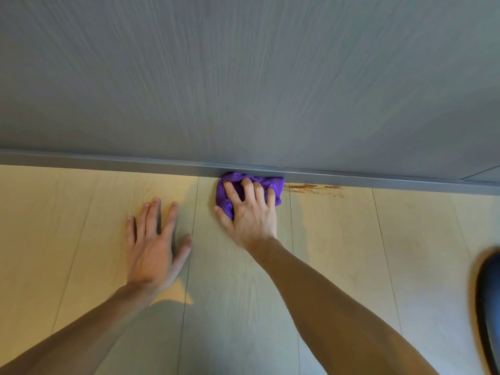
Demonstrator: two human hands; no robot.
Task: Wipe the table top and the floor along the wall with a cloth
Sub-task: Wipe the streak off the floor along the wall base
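A crumpled purple cloth [273, 183] lies on the pale wood-plank floor [351, 239], pressed up against the grey skirting board [108, 161] at the foot of the grey wall [243, 77]. My right hand [250, 211] presses down on the cloth with its fingers curled into the fabric. Just right of the cloth, a brown streaky stain [313, 188] runs along the floor beside the skirting. My left hand [154, 239] rests flat on the floor to the left of the cloth, fingers spread, holding nothing. No table is in view.
A dark rounded object [489, 307], blurred, sits at the right edge of the view on the floor. Floorboards run towards the wall, and a lit patch covers the floor at the left.
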